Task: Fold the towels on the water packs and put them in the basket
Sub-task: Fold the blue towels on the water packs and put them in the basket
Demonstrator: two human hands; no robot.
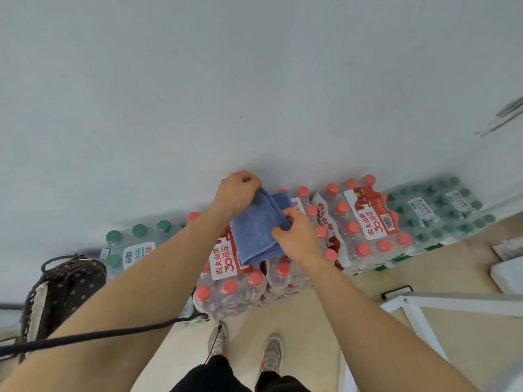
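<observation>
Folding step — left hand point(236, 193) pinches the blue towel's point(256, 230) far corner, right hand point(294, 236) grips its right edge on the water packs point(370, 222). Next, probably — carry it left to the basket point(68, 281).

The left forearm point(135, 295) hides the near side of the basket point(70, 284). The blue towel point(254, 233) covers part of the label on the red-capped water pack point(226, 292). The print on the far green-capped packs point(435, 210) is too blurred to read.

Arms outstretched, left grip point(236, 190) and right grip point(294, 236) curled, pinching.
</observation>
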